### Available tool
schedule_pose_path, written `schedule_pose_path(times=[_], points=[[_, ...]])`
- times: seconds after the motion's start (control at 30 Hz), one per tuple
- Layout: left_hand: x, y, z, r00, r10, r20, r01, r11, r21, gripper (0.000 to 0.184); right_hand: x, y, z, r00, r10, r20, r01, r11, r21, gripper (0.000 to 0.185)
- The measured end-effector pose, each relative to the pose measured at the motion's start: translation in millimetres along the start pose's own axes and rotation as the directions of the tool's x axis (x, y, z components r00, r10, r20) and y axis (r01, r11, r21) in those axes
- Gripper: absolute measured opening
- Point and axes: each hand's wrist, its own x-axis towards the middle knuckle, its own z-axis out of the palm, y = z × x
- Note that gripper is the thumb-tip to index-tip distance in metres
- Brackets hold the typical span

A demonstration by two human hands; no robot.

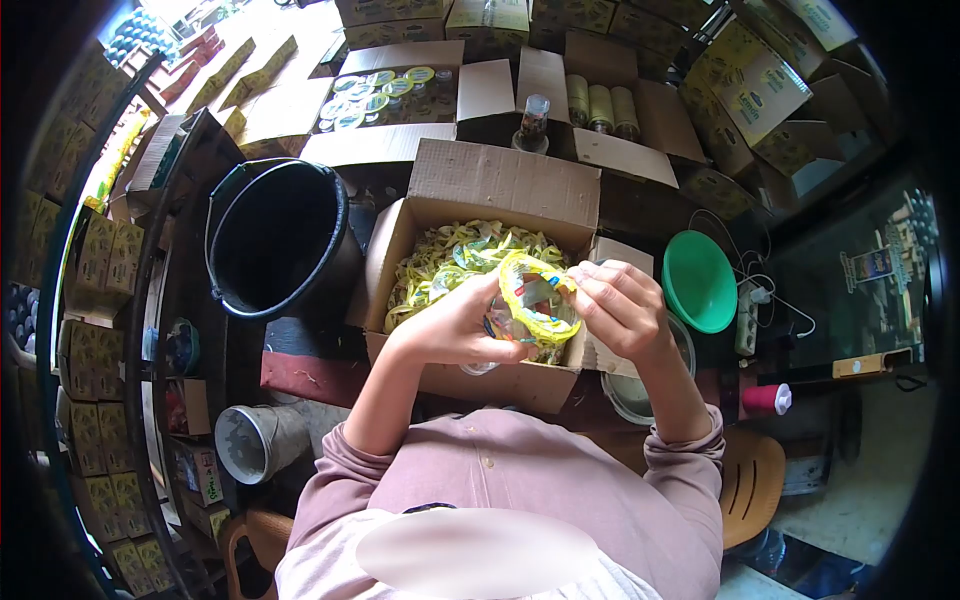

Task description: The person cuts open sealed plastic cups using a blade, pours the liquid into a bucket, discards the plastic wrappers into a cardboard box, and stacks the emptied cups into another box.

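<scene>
My left hand point(455, 322) is wrapped round a clear plastic jar point(526, 325), held above an open cardboard box. A yellow printed plastic sleeve point(512, 283) forms a ring round the jar's rim. At the ring's right side, my right hand point(622, 305) pinches the sleeve's edge between thumb and fingers. Many loose yellow sleeves point(430, 262) fill the cardboard box point(505, 178) below both hands. How far down the jar the sleeve reaches is partly hidden by my fingers.
A black bucket point(215, 240) stands left of the box, and a green bowl point(699, 282) lies to the right. Behind are open cartons of yellow-lidded jars point(385, 90) and tall containers point(601, 108). A grey bucket point(243, 440) lies tilted at lower left.
</scene>
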Motion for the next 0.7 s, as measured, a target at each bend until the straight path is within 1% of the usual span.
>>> schedule_pose_path(times=[0.1,0.2,0.3,0.33,0.43,0.53,0.57,0.6,0.63,0.7], points=[[2.4,1.3,-1.2,0.994,-0.026,0.106,0.032,0.998,-0.054,0.042,1.2,1.7,1.7,1.000,-0.011,-0.025,0.011,1.000,0.016,0.011],[5.3,-15.0,-10.6,0.940,-0.043,0.338,0.104,0.981,-0.165,0.038,2.1,5.3,4.7,0.998,-0.024,-0.060,0.026,0.999,0.044,0.011],[7.7,-18.1,-11.5,0.929,-0.054,0.366,0.184,0.925,-0.332,0.034,2.1,8.1,9.3,0.995,-0.022,-0.093,0.028,0.998,0.063,0.012],[10.1,-13.1,-11.4,0.934,-0.049,0.355,0.180,0.920,-0.347,0.034,2.1,8.7,11.0,0.995,-0.019,-0.102,0.026,0.997,0.070,0.012],[16.4,-20.4,-13.1,0.887,-0.020,0.461,0.235,0.879,-0.414,0.041,2.3,10.0,15.3,0.996,-0.007,-0.091,0.015,0.996,0.093,0.012],[18.5,-17.1,-13.2,0.945,0.019,0.325,0.133,0.888,-0.439,0.052,2.4,14.9,15.8,0.997,0.015,-0.080,-0.010,0.997,0.073,0.014],[18.7,-15.9,-17.1,0.945,-0.069,0.320,0.204,0.888,-0.412,0.066,2.9,16.1,15.5,0.997,0.030,-0.077,-0.026,0.998,0.055,0.014],[19.4,-18.7,-12.8,0.989,-0.031,0.147,0.085,0.921,-0.381,0.069,3.4,17.4,15.1,0.996,0.044,-0.073,-0.041,0.998,0.037,0.014],[19.8,-20.0,-7.8,0.999,0.019,-0.027,-0.027,0.944,-0.329,0.071,3.5,18.4,14.5,0.996,0.059,-0.069,-0.057,0.998,0.020,0.015],[20.1,-14.3,-8.0,0.997,-0.023,-0.068,0.001,0.951,-0.309,0.072,3.4,20.0,10.9,0.996,0.074,-0.039,-0.075,0.997,-0.019,0.015]])
